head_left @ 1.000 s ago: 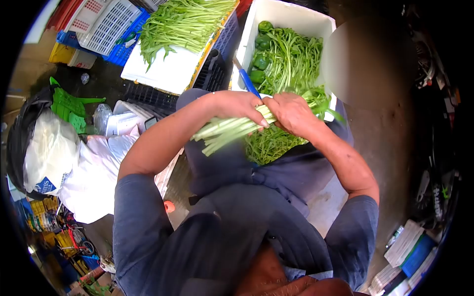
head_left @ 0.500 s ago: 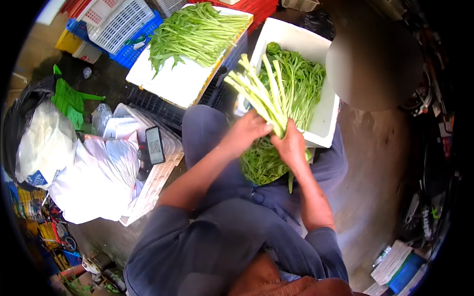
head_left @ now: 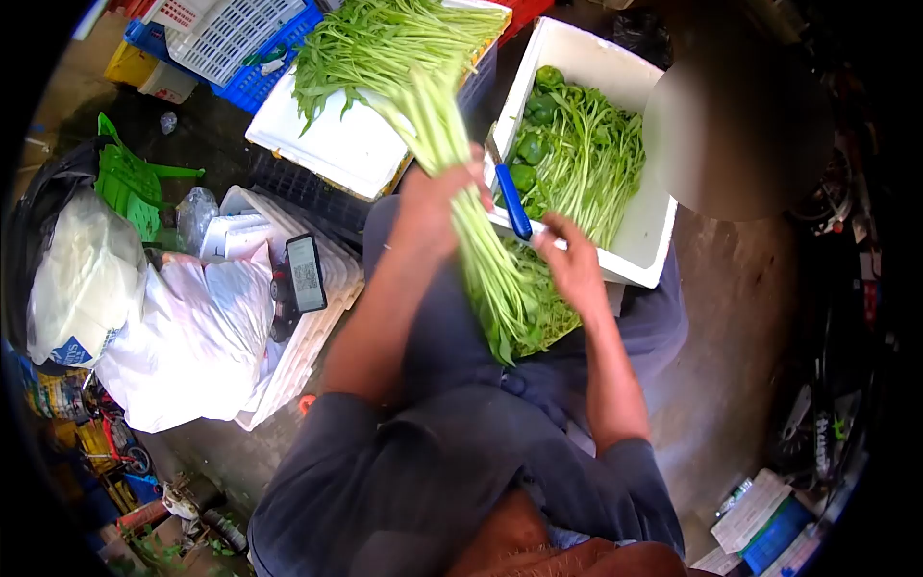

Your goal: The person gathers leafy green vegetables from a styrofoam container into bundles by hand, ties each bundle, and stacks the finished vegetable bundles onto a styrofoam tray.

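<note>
My left hand point(head_left: 437, 207) is wrapped round a bunch of long-stemmed leafy greens point(head_left: 486, 260), like water spinach, cut ends up and leaves down over my lap. The upper ends are blurred. My right hand point(head_left: 569, 264) is apart from the bunch, thumb and fingers parted, close to the butt of a blue-handled knife point(head_left: 512, 200). Whether the fingertips touch the handle I cannot tell. The knife lies at the near left corner of a white foam box point(head_left: 659, 231). Inside the box are more greens point(head_left: 601, 163) and several rounded green vegetables point(head_left: 543, 108).
A pile of greens point(head_left: 385, 48) lies on a white foam lid point(head_left: 327, 135) over a dark crate. To the left, a white basket point(head_left: 322, 327) holds bags and a phone point(head_left: 306, 273). A green plastic stool point(head_left: 130, 188) and blue crates point(head_left: 250, 91) stand farther off.
The bunch has swung left and turned more upright in my left hand. My right hand has let go of it and sits by the knife, which now shows.
</note>
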### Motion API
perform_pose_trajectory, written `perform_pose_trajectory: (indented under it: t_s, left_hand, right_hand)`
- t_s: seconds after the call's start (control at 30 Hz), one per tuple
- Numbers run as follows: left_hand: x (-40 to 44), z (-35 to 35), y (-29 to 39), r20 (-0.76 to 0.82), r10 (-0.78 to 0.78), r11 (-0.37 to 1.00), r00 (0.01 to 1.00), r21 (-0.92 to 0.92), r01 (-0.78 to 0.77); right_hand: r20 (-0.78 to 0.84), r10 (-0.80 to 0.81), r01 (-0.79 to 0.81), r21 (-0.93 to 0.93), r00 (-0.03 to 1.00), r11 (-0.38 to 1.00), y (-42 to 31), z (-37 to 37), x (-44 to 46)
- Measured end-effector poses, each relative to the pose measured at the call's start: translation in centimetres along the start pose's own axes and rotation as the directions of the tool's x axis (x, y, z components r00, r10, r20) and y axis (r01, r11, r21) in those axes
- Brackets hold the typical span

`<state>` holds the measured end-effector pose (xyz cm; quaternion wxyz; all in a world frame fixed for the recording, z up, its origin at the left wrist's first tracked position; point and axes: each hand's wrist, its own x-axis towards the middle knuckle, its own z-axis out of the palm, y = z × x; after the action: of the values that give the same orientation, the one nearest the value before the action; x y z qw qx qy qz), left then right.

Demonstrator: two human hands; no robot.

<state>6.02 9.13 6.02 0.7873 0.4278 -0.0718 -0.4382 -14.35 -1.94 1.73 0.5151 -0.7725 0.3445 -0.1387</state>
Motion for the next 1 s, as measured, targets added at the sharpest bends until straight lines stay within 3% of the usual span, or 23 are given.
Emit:
perform_pose_trajectory:
  t_s: [0.07, 0.17, 0.2, 0.3, 0.33, 0.43, 0.47, 0.5, 0.53, 0.57, 0.6, 0.63, 0.7, 0.77, 0.8, 0.9, 1.0]
  left_hand:
    - [0.2, 0.5, 5.4, 0.121, 0.151, 0.988, 0.981, 0.012, -0.153]
    - [-0.4, 2.1, 15.5, 0.363, 0.293, 0.906, 0.885, 0.191, -0.378]
    - [-1.2, 2.4, 19.2, 0.422, 0.291, 0.850, 0.858, 0.299, -0.435]
    - [-4.5, 4.6, 28.9, 0.471, 0.112, 0.707, 0.875, 0.581, -0.403]
    - [-5.5, 6.1, 29.5, 0.398, 0.062, 0.619, 0.915, 0.704, -0.348]
    - [-7.4, 7.8, 24.3, 0.184, 0.068, 0.156, 0.981, 0.969, -0.193]
    - [-7.4, 7.6, 21.2, 0.118, 0.064, 0.035, 0.991, 0.992, -0.120]
    - [-6.5, 6.4, 18.7, 0.002, -0.227, 0.100, 0.974, 0.995, 0.021]
    - [-6.4, 4.4, 15.1, -0.070, -0.303, 0.132, 0.951, 0.985, 0.114]
    - [-5.7, 1.7, 12.2, -0.069, -0.460, 0.161, 0.885, 0.974, 0.160]
    - [-5.3, -0.2, 9.1, -0.096, -0.545, 0.149, 0.833, 0.967, 0.209]
    - [-5.3, -1.9, 6.2, -0.147, -0.620, 0.122, 0.771, 0.952, 0.280]
    - [-5.7, -2.3, 2.5, -0.046, -0.693, 0.310, 0.720, 0.882, 0.356]
    - [-6.3, -1.8, 0.6, -0.054, -0.692, 0.321, 0.720, 0.871, 0.373]
    - [-6.3, -1.4, -0.1, -0.055, -0.689, 0.327, 0.722, 0.866, 0.378]
    - [-6.4, -1.1, -1.5, -0.046, -0.671, 0.256, 0.740, 0.922, 0.289]
    - [-7.1, -0.6, -2.5, -0.049, -0.642, 0.155, 0.765, 0.969, 0.192]
  right_hand:
    - [-0.108, -0.014, -0.004, -0.158, 0.994, 0.987, 3.2, 1.0, 4.1]
    - [-0.019, -0.104, 0.091, -0.343, 0.994, 0.935, 7.1, 5.6, 9.2]
    - [0.005, -0.154, 0.146, -0.356, 0.988, 0.923, 8.0, 6.9, 10.2]
    - [0.063, -0.162, 0.174, -0.344, 0.985, 0.923, 9.3, 9.0, 12.3]
    - [0.114, -0.080, 0.113, -0.326, 0.990, 0.939, 8.3, 8.3, 12.5]
    - [0.041, 0.040, -0.024, -0.349, 0.998, 0.937, 8.1, 6.6, 12.3]
    - [0.010, 0.050, -0.046, -0.234, 0.999, 0.971, 7.5, 5.0, 11.1]
    - [-0.008, 0.054, -0.055, -0.110, 0.999, 0.992, 7.4, 3.4, 9.2]
    - [-0.046, 0.021, -0.020, 0.013, 0.999, 1.000, 9.7, 2.6, 7.8]
    - [-0.004, 0.088, -0.085, 0.228, 0.996, 0.970, 9.6, 0.8, 5.5]
    - [-0.035, 0.200, -0.186, 0.235, 0.979, 0.954, 8.4, -0.7, 2.8]
    - [-0.029, 0.144, -0.132, 0.255, 0.989, 0.958, 9.2, -1.6, 0.0]
    - [-0.124, 0.122, -0.108, 0.117, 0.985, 0.987, 6.6, -2.2, -6.0]
    - [-0.068, 0.120, -0.123, -0.033, 0.990, 0.992, 5.1, -1.4, -9.9]
    - [-0.051, 0.034, -0.038, -0.073, 0.998, 0.997, 4.3, -0.8, -11.1]
    - [0.008, -0.163, 0.162, -0.113, 0.987, 0.980, 1.7, 1.3, -11.8]
    - [0.062, -0.195, 0.203, -0.171, 0.979, 0.964, 0.7, 2.1, -11.2]
